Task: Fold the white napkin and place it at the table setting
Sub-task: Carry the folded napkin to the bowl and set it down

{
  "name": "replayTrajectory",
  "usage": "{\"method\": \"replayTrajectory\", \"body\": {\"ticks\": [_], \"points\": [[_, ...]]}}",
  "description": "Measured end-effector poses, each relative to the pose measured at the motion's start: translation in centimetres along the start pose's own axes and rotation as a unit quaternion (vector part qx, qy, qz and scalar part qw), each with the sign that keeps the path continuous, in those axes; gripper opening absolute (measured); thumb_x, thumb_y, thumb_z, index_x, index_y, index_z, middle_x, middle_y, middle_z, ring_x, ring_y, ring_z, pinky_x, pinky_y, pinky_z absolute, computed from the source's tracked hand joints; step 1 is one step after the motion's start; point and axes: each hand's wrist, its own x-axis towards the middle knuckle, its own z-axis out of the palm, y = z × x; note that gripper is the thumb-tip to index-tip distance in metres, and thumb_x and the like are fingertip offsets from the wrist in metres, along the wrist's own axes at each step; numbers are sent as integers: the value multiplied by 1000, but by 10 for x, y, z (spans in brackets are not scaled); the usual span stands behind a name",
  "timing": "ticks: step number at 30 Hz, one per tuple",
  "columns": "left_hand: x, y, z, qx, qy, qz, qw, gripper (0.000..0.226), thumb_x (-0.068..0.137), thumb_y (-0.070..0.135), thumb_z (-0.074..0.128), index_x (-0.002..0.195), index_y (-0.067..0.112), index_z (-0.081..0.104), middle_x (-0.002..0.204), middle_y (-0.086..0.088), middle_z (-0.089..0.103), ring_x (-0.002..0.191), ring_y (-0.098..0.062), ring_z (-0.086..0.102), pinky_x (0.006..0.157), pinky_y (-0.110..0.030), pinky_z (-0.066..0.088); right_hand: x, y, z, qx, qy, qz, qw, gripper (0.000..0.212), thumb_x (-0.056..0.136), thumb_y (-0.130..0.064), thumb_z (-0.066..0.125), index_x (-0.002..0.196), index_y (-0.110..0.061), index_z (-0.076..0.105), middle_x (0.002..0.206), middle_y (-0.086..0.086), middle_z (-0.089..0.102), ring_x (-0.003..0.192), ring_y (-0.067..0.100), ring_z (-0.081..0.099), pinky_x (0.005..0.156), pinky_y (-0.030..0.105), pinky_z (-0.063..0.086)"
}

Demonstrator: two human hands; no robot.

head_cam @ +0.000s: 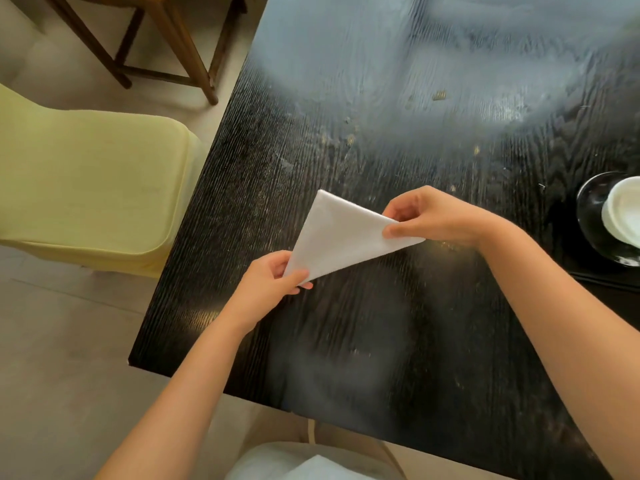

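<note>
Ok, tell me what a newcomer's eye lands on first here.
First the white napkin, folded into a triangle and held over the middle of the black table, pinched by the left hand at its near corner and the right hand at its right corner. Next, the yellow-green chair at the left, then the white bowl on a black plate at the right edge.

The napkin [341, 233] sits mid-counter [381, 341]; a bowl [623, 216] on its saucer [592, 216] lies at three o'clock, chairs [86, 188] at nine.
</note>
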Motion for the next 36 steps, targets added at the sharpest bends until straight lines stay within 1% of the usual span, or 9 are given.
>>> {"method": "replayTrajectory", "body": {"ticks": [6,10,13,16,19,22,28,32,36], "points": [[8,-1,6,-66,44,-12,997,18,89,9,60,101,20,67,92,-1,73,82,-14,71,68,-17,54,-16,31,15,83,53,55,994,7,84,-16,67,88,-10,68,69,0,70,61,14,66,56,21,51],[16,-4,11,-119,89,-44,988,18,90,11,59,106,15,66,95,-4,71,83,-12,70,69,-17,54,-35,47,27,186,82,56,978,20,85,-4,63,103,-11,68,88,8,73,75,17,69,65,20,53],[17,-2,12,-145,63,-72,985,24,93,13,56,115,9,63,101,-6,70,87,-13,70,72,-18,54,-46,56,39,224,143,62,962,23,84,3,61,100,-11,68,93,9,72,79,16,69,68,21,54],[9,7,18,-89,26,-82,992,26,93,14,56,118,10,62,100,-4,70,88,-11,69,72,-17,54,-59,62,53,216,201,101,950,22,84,-2,63,98,-17,69,92,4,71,81,17,69,72,24,55],[-2,21,25,-14,52,-61,997,23,90,15,59,113,14,65,93,-3,71,85,-12,68,68,-16,51,-78,63,66,246,261,130,924,20,86,-3,61,100,-16,68,92,2,71,81,13,68,66,17,53],[-12,37,32,19,51,-42,998,21,89,16,61,110,17,67,92,0,71,87,-13,67,68,-18,49,-97,63,78,271,312,139,900,17,87,-4,60,97,-16,68,92,4,71,80,14,68,68,20,54],[-25,56,43,130,-88,-3,988,18,90,24,60,99,39,65,103,16,66,100,-5,59,82,-21,47,-134,64,96,274,371,167,871,15,85,-8,63,96,-18,68,92,-1,69,85,11,66,73,23,56],[-30,69,54,169,-93,22,981,23,90,10,58,102,29,63,104,9,64,103,-11,58,92,-30,47,-160,61,103,272,405,183,854,14,84,-7,63,94,-18,66,91,-1,67,85,13,65,76,28,57],[-34,80,72,204,-110,37,972,26,87,6,60,110,16,66,107,1,66,100,-13,61,84,-27,51,-186,64,103,263,439,195,837,12,85,-8,63,94,-17,63,93,-1,65,84,11,64,75,26,56]]}}
